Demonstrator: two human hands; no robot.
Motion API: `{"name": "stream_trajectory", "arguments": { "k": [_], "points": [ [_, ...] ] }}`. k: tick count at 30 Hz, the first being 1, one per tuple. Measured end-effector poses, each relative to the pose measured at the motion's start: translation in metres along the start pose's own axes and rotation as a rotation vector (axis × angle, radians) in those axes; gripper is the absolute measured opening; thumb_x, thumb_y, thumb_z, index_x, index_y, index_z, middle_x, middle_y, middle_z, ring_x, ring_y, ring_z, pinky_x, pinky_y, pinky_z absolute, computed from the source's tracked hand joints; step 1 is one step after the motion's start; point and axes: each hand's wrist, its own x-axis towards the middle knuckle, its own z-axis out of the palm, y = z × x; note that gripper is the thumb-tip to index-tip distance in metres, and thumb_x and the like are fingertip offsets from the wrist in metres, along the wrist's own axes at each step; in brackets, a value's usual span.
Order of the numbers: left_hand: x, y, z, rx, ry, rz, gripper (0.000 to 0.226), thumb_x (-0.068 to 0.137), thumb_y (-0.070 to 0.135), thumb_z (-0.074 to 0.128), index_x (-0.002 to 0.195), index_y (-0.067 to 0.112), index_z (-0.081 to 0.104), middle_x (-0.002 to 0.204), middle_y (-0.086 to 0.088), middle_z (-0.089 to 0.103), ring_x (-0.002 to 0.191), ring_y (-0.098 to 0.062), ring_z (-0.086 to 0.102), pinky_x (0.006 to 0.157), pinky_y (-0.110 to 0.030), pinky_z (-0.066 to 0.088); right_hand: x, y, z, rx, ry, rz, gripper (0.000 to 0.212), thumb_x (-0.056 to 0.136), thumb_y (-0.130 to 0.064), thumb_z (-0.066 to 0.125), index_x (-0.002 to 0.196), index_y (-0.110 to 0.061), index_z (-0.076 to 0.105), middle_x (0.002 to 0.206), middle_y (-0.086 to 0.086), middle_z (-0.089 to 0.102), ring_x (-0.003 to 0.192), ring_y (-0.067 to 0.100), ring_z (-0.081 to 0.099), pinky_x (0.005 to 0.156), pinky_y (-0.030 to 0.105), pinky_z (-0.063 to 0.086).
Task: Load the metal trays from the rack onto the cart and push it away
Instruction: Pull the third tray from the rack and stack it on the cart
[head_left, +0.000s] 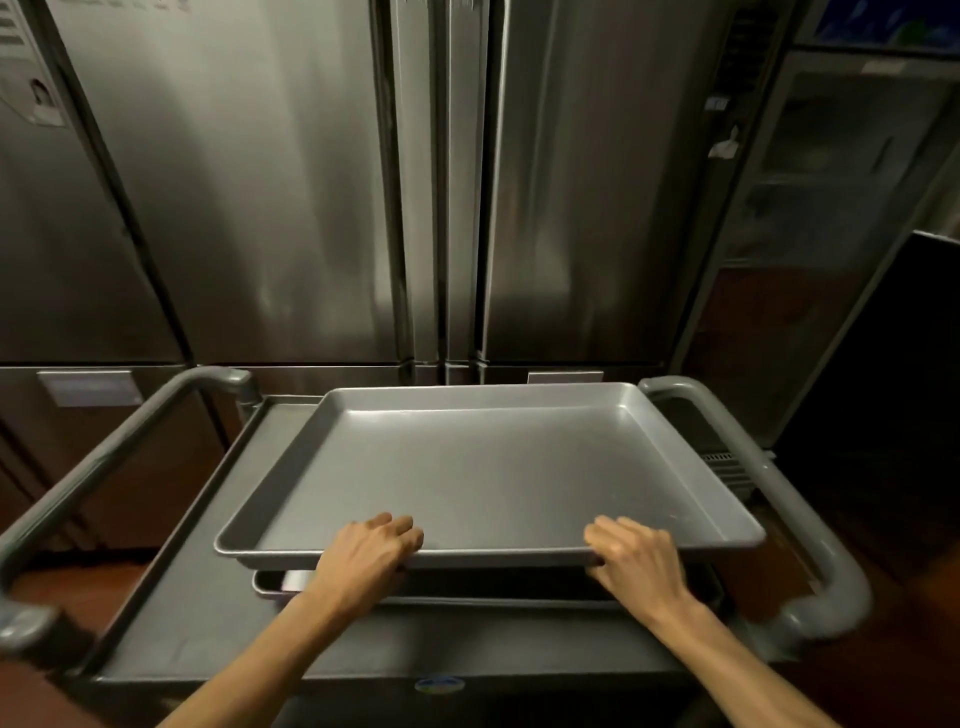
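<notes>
Metal tray (483, 467): held level above the cart (208, 597), over a second tray (467, 590) already lying there, likely for stacking. Left hand (371, 545) and right hand (631, 556): well apart, each gripping the near rim for balance.

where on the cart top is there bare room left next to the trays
Bare strip on the cart top between the left handle and the trays, plus the near edge. The right side is crowded: the held tray nearly reaches the right handle.
</notes>
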Motion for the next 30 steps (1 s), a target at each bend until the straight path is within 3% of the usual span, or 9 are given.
{"name": "stream_trajectory", "arguments": {
  "k": [10, 16, 20, 25, 30],
  "points": [
    [0.007, 0.004, 0.026, 0.02, 0.001, 0.019, 0.044, 0.033, 0.028, 0.092, 0.06, 0.025, 0.057, 0.058, 0.007, 0.055, 0.045, -0.014, 0.053, 0.031, -0.019, 0.034, -0.017, 0.003, 0.03, 0.022, -0.023, 0.038, 0.05, 0.028, -0.02, 0.093, 0.058, -0.019, 0.052, 0.06, -0.003, 0.056, 0.051, 0.021, 0.058, 0.033, 0.025, 0.033],
    [0.004, 0.005, 0.04, 0.036, 0.033, 0.059, 0.04, 0.044, 0.034, 0.092, 0.063, 0.023, 0.058, 0.058, 0.005, 0.055, 0.045, -0.014, 0.052, 0.032, -0.019, 0.035, -0.022, 0.005, 0.039, -0.035, 0.023, -0.042, 0.046, 0.043, -0.03, 0.093, 0.059, -0.018, 0.052, 0.058, -0.001, 0.053, 0.049, 0.019, 0.056, 0.031, 0.025, 0.032],
    [0.005, 0.005, 0.046, -0.013, 0.117, 0.07, 0.043, 0.069, 0.062, 0.069, 0.062, 0.022, 0.055, 0.058, 0.006, 0.055, 0.046, -0.015, 0.055, 0.035, -0.021, 0.032, -0.022, 0.006, 0.044, -0.016, 0.131, -0.076, 0.051, 0.066, -0.058, 0.078, 0.056, -0.017, 0.048, 0.054, 0.001, 0.048, 0.044, 0.017, 0.052, 0.032, 0.027, 0.03],
    [0.001, 0.008, 0.061, -0.019, 0.123, 0.063, 0.056, 0.077, 0.073, 0.037, 0.058, 0.023, 0.053, 0.055, 0.008, 0.052, 0.043, -0.012, 0.051, 0.035, -0.02, 0.025, -0.03, 0.002, 0.055, 0.035, 0.127, -0.055, 0.056, 0.063, -0.058, 0.08, 0.054, -0.014, 0.047, 0.052, 0.002, 0.046, 0.04, 0.017, 0.048, 0.031, 0.026, 0.032],
    [0.0, 0.006, 0.069, -0.048, 0.099, 0.05, 0.055, 0.079, 0.072, 0.033, 0.061, 0.024, 0.052, 0.056, 0.009, 0.051, 0.045, -0.009, 0.049, 0.038, -0.021, 0.021, -0.034, 0.003, 0.062, 0.074, 0.084, -0.04, 0.051, 0.068, -0.06, 0.074, 0.06, -0.015, 0.051, 0.057, 0.0, 0.049, 0.044, 0.016, 0.05, 0.031, 0.026, 0.037]
  ]
}}
